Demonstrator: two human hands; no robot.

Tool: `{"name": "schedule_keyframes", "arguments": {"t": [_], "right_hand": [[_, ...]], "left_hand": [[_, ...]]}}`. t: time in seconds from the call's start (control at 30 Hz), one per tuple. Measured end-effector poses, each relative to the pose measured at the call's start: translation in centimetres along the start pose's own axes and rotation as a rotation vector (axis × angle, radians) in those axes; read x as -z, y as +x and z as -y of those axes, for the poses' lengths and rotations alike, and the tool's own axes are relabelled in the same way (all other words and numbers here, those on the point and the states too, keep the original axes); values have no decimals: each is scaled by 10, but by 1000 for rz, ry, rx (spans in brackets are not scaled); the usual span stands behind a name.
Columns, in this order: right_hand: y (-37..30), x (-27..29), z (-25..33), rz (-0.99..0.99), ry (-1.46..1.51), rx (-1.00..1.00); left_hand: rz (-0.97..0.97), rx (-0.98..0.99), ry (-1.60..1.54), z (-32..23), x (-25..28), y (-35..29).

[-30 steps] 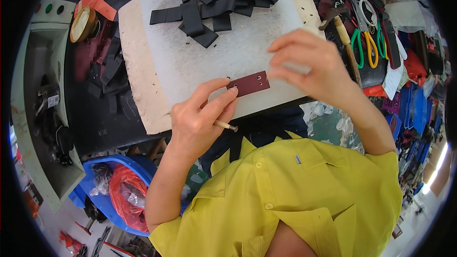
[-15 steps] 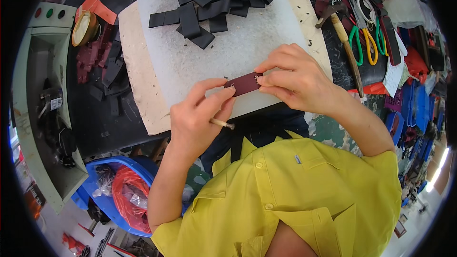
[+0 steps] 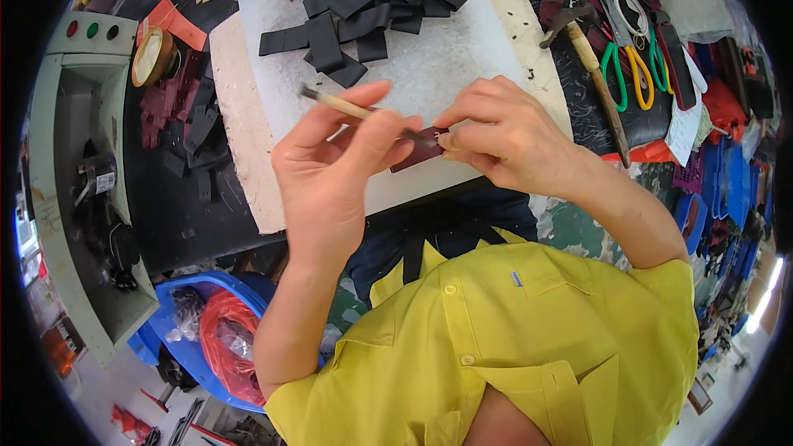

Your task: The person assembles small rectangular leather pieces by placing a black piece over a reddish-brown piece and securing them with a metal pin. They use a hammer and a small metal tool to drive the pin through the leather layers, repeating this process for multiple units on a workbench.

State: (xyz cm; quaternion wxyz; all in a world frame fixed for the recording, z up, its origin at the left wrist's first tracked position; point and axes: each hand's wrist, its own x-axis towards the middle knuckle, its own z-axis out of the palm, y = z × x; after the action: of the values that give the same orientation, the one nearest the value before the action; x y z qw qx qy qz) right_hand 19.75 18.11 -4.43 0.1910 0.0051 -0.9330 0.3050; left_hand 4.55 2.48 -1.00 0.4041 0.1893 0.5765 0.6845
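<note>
My left hand (image 3: pixel 330 161) is closed around a slim wooden-handled tool (image 3: pixel 339 102). Its dark end points up and left; the other end reaches over a maroon strip (image 3: pixel 413 157), by my right fingertips. Blur and fingers hide that tip, so I cannot tell if it touches the strip. My right hand (image 3: pixel 504 128) pinches the strip's right end, where a small pale detail shows beside the fingertips. Both hands are over the near edge of a white work sheet (image 3: pixel 273 91). Beyond them lies a loose pile of black strips (image 3: pixel 355 16).
At right lie a hammer (image 3: pixel 596 74), green-handled scissors (image 3: pixel 610 74) and yellow-handled scissors (image 3: pixel 638 78). A round container of pale paste (image 3: pixel 151 58) stands at left near maroon pieces (image 3: pixel 161 107). Below the table is a blue bin (image 3: pixel 178 289) with red plastic bags.
My left hand has let go of the strip's left end and turned, bringing the wooden-handled tool up over the strip. My right hand keeps its pinch on the right end.
</note>
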Motion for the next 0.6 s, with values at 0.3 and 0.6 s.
{"name": "schedule_keyframes", "arguments": {"t": [0.3, 0.6], "right_hand": [[-7, -5, -1, -49, 12, -13], [-8, -8, 0, -105, -16, -15]], "left_hand": [[87, -81, 291, 38, -1, 3], [60, -235, 377, 45, -4, 1]]}}
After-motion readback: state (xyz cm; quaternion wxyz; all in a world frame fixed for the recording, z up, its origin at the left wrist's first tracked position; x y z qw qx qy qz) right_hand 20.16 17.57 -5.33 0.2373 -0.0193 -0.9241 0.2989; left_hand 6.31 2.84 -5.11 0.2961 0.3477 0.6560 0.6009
